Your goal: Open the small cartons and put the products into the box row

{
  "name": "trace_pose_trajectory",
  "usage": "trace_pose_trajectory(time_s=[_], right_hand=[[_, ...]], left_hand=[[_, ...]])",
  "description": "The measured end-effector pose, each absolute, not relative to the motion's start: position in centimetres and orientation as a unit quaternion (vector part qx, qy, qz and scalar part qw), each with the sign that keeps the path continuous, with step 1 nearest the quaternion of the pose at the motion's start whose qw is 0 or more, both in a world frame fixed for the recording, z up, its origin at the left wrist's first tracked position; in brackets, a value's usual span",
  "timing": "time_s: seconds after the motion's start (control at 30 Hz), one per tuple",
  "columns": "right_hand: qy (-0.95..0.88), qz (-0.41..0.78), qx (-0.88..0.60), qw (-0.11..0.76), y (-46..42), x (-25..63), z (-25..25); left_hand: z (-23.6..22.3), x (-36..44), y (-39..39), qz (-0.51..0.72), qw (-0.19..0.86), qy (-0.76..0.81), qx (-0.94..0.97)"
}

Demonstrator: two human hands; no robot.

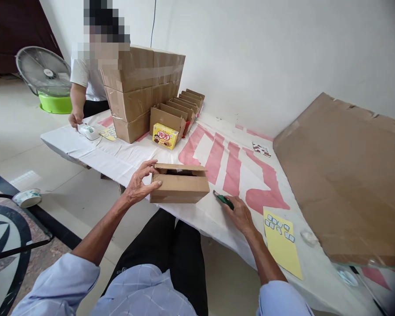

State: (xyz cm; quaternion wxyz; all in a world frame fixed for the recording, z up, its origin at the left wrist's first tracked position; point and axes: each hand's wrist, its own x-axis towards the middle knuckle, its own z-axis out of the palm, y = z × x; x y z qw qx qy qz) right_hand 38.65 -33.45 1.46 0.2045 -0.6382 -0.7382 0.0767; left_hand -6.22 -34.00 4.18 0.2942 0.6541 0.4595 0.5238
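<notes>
A small brown cardboard box (181,191) lies at the near edge of the table, its top flaps parted by a dark gap. My left hand (143,182) grips the box's left end, thumb on the front side and fingers behind the flap. To the right of the box, my right hand (239,213) is closed around a green-handled utility knife (224,200), whose tip points at the box without touching it. Beyond the box, a yellow printed carton (165,136) leans against a row of open cardboard boxes (167,118).
Taped cardboard boxes (134,101) are stacked at the back left, beside a seated person (80,83) touching a white object (88,131). A large cardboard sheet (342,184) stands at the right. Yellow paper (283,245) with stickers lies near my right forearm. A fan (48,72) stands on the floor.
</notes>
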Motion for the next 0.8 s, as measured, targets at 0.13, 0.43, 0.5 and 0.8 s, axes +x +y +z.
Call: trace_pose_trajectory(time_s=[0.13, 0.43, 0.5, 0.8], right_hand=[[-0.754, 0.029, -0.582, 0.305, -33.1, 36.1, 2.4], [-0.884, -0.016, -0.326, 0.334, -27.9, 23.4, 10.2], [-0.898, -0.009, -0.311, 0.311, -27.0, 22.1, 10.1], [-0.899, 0.012, -0.297, 0.323, -28.2, 21.5, 9.7]], left_hand=[[5.2, -6.6, -33.8, 0.506, 0.27, 0.452, 0.683], [4.7, -6.0, -34.0, 0.502, 0.243, 0.452, 0.696], [4.4, -6.1, -33.9, 0.504, 0.24, 0.448, 0.698], [3.3, -5.9, -33.7, 0.527, 0.268, 0.44, 0.676]])
